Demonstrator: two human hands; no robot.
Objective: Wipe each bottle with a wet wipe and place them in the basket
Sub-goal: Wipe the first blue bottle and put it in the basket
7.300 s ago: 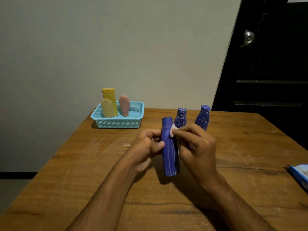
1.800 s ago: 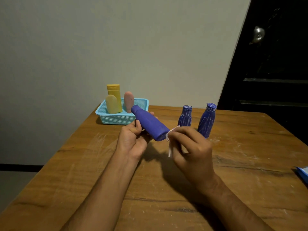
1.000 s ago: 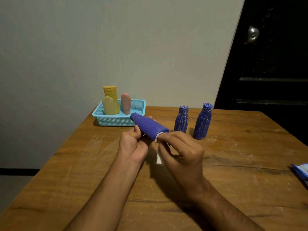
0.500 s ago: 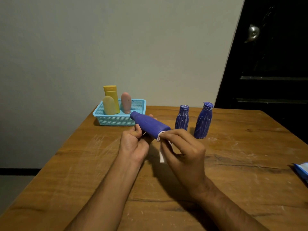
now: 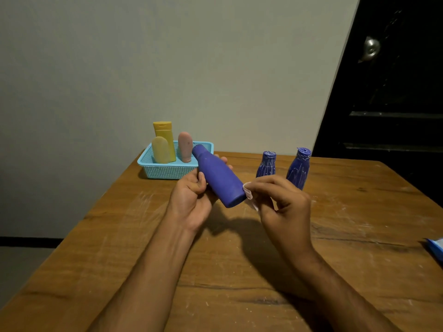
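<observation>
My left hand (image 5: 191, 200) grips a plain blue bottle (image 5: 219, 177), tilted with its cap toward the basket and its base toward me. My right hand (image 5: 285, 204) pinches a small white wet wipe (image 5: 249, 194) against the bottle's base edge. Two blue bottles streaked with white stand upright behind my right hand: one (image 5: 266, 164) nearer the middle, the other (image 5: 299, 167) to its right. The light blue basket (image 5: 165, 172) at the table's far left holds a tall yellow bottle (image 5: 164, 134), a pale yellow bottle (image 5: 160, 153) and a pink bottle (image 5: 185, 146).
The wooden table (image 5: 239, 271) carries white scuffs. A blue wipe packet (image 5: 436, 248) lies at the right edge. A grey wall stands behind the table, and a dark door with a round knob (image 5: 371, 47) is at the right.
The bottle went from upright to tilted in my left hand. My right hand shifted the wipe from near the cap to the base edge, and it stays there over the last second.
</observation>
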